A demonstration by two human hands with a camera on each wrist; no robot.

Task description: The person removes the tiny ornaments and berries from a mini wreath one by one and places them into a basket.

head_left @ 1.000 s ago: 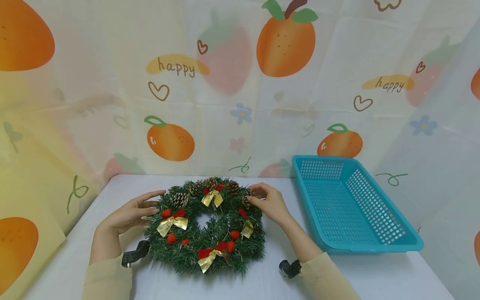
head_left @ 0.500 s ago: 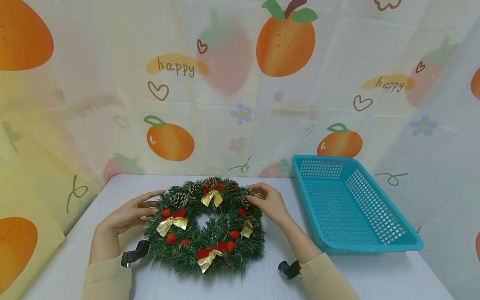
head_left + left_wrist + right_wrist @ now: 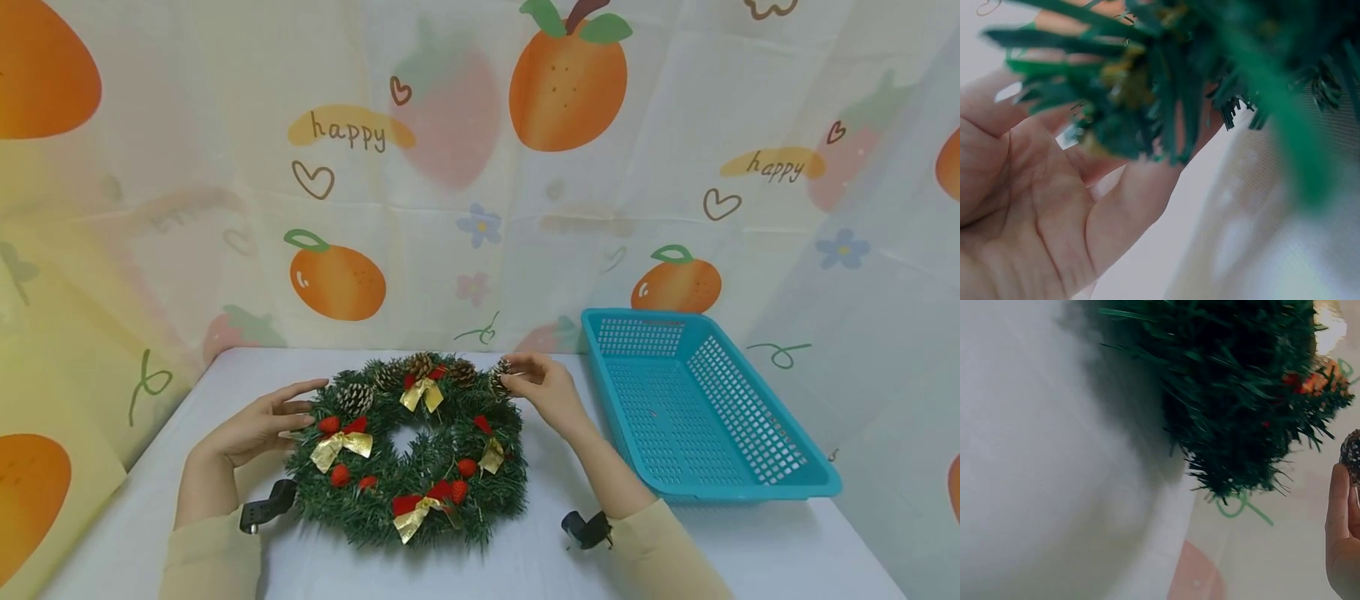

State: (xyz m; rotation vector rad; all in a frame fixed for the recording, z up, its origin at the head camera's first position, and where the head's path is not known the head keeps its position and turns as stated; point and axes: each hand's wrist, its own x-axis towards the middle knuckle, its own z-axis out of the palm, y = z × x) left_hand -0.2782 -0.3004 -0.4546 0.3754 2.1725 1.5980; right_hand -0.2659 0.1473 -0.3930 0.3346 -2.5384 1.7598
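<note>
R hand (image 3: 553, 398) pinches a pine cone (image 3: 499, 379) nr the surface's (image 3: 540, 500) back edge, L hand (image 3: 253, 423) w/ fingers spread at the wreath (image 3: 491, 492), basket (image 3: 660, 417) by R edge.

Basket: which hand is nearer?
Right. The right hand holds a pinecone just left of the basket; the left hand is farther off, at the left edge of the wreath.

bristly plastic-looking wreath (image 3: 427, 471), glossy foil-like bows (image 3: 342, 448), rough woody pinecones (image 3: 356, 400), smooth plastic basket (image 3: 750, 492), matt tablecloth (image 3: 525, 562)
</note>
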